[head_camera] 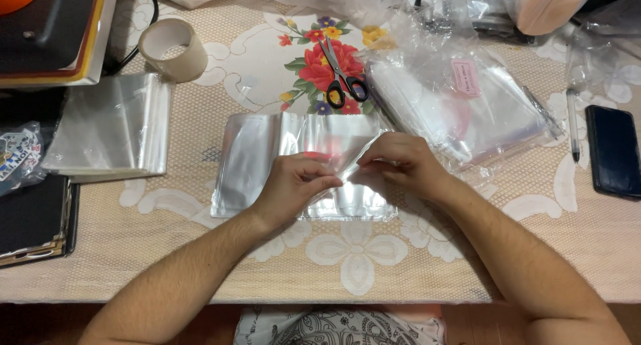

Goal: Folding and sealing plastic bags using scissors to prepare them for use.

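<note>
A dark phone screen lies at the far right. A small pink label sits on clear plastic bags right of centre. A sticker packet lies at the left edge.

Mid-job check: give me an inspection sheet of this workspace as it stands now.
Surface: table under a cream lace cloth with a red flower print.
Job's things: clear plastic bag lying flat at the centre, its flap pinched between both hands.
Clutter: bag stack at left, bag pile at right, tape roll, black-handled scissors, pen, dark phone, books top left.
Hands: left hand and right hand both grip the bag's flap.
Cables: black cable beside the tape roll.
Surroundings: patterned fabric below the table edge.
</note>
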